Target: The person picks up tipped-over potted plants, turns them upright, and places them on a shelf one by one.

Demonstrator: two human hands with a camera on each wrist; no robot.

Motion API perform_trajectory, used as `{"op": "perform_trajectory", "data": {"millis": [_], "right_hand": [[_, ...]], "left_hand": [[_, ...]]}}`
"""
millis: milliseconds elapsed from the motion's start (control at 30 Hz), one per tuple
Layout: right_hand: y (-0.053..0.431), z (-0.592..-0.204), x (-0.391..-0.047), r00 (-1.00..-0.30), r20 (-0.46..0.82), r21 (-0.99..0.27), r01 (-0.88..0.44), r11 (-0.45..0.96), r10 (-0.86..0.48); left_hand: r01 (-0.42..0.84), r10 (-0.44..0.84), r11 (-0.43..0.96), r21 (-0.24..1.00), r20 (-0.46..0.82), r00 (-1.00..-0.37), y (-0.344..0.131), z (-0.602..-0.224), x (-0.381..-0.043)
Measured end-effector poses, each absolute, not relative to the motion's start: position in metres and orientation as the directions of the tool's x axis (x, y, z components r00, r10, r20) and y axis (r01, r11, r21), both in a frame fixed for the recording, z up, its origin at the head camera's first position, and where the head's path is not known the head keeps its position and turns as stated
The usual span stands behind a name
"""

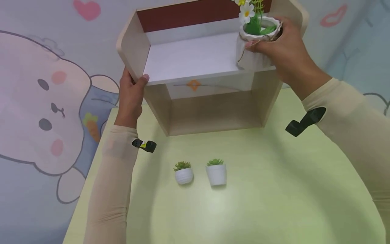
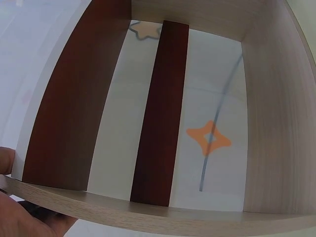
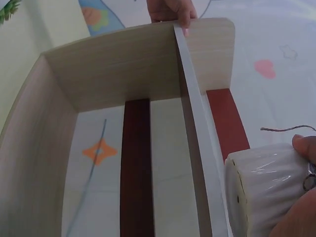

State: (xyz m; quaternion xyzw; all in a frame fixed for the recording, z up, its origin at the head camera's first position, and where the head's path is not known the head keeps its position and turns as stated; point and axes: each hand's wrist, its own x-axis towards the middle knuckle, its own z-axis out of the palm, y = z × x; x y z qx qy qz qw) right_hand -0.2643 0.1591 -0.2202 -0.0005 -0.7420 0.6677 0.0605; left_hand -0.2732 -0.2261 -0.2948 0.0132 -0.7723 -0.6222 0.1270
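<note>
A two-tier wooden shelf [image 1: 189, 57] with a white upper board stands on the table. My left hand [image 1: 131, 96] grips its left side where the side panel meets that board, the thumb lying at the board's front corner. In my right hand [image 1: 287, 51] is a white flower pot [image 1: 253, 59] with artificial daisies [image 1: 246, 13] and a twine bow round its neck. The pot is at the right end of the upper board; whether its base touches the board I cannot tell. The right wrist view shows the pot [image 3: 266, 182] from its underside, beside the board's edge.
Two small white pots with green succulents, a rounded one [image 1: 184, 176] and a taller tapered one [image 1: 217, 175], lie on the pale green table [image 1: 243, 210] in front of the shelf. Behind is a wall [image 1: 76, 40] with cartoon pictures. Dark red strips [image 2: 160, 113] cross the shelf's back.
</note>
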Motion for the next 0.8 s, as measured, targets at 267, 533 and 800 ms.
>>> {"op": "perform_trajectory", "data": {"millis": [267,533,800], "right_hand": [[0.160,-0.229,-0.279,-0.992,0.070,-0.987,-0.054,0.151,0.104],[0.155,-0.240,-0.292,-0.992,0.034,-0.992,-0.019,0.126,0.119],[0.155,-0.237,-0.288,-0.992,0.040,-0.978,-0.015,0.210,0.116]], "left_hand": [[0.175,-0.178,0.212,0.961,0.214,-0.961,-0.230,-0.296,-0.274],[0.156,-0.189,0.219,0.963,0.199,-0.962,-0.234,-0.304,-0.269],[0.195,-0.175,0.226,0.954,0.237,-0.956,-0.235,-0.301,-0.270]]}}
